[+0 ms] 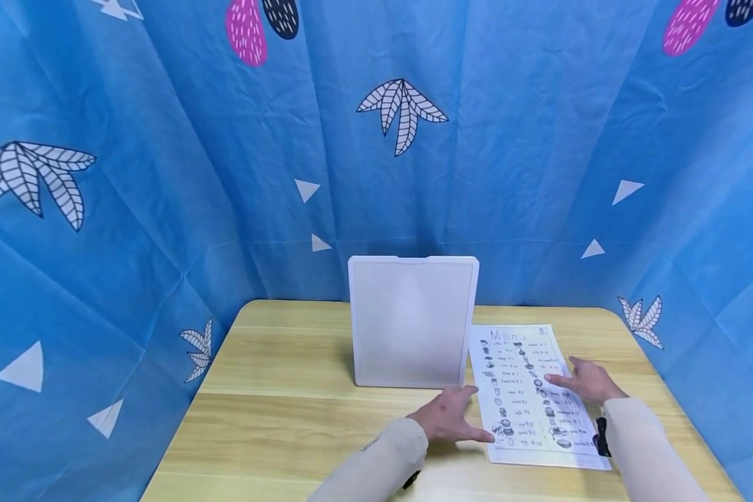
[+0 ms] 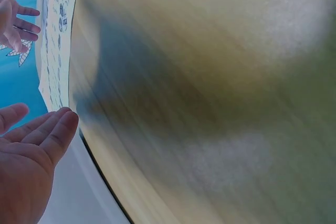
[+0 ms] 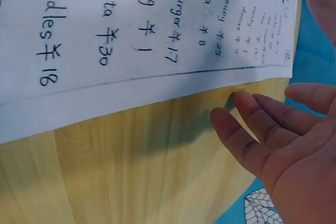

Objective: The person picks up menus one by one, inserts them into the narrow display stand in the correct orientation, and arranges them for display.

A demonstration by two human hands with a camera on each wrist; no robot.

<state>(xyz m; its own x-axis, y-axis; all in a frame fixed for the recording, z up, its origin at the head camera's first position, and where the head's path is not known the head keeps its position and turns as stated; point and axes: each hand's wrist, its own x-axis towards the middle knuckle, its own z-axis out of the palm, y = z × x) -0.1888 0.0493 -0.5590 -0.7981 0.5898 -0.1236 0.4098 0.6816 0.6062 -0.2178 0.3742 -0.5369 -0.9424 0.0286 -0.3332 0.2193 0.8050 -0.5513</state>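
Observation:
A white sheet of paper headed "Menu" lies flat on the table, with small drawings, handwritten food names and prices in two columns. My left hand is at the sheet's left edge, thumb and fingers spread apart. At the right edge hovers my right hand, its thumb over the paper. In the right wrist view, the fingers are relaxed beside the paper's border, holding nothing. The left wrist view shows the left palm with extended fingers; whether they touch the paper I cannot tell.
A white rectangular board with a raised frame stands upright behind my left hand, close to the sheet's upper left. The wooden table has rounded far corners. Blue patterned cloth hangs behind and at both sides.

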